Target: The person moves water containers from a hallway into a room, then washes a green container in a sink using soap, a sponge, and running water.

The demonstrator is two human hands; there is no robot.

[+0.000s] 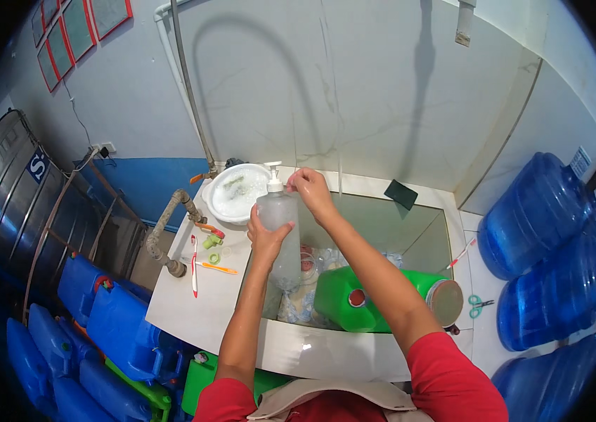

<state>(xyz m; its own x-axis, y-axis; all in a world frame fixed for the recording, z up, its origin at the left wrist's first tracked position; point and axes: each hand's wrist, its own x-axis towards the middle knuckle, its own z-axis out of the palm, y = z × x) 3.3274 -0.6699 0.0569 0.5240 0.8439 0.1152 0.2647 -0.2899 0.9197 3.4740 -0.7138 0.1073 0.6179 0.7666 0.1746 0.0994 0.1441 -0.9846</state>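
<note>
My left hand (269, 237) grips a clear, frosted-looking pump bottle (286, 264) by its upper side. The bottle is nearly upright over the tiled sink basin (419, 232), and its white pump head (274, 178) points up. Just right of the pump collar is my right hand (309, 191), with its fingers curled together. Whether those fingers pinch anything or touch the collar is unclear. Behind the bottle, to the left, stands a white basin (215, 211) of suds. A green jerrycan (337, 303) lies in the sink below my right forearm.
Toothbrushes (194, 269) and a green tap-like fitting (212, 241) lie on the left counter (182, 306). A dark scouring pad (401, 194) rests on the back ledge. Blue water bottles (535, 221) and scissors (477, 306) are right; blue jerrycans (119, 327) crowd the lower left.
</note>
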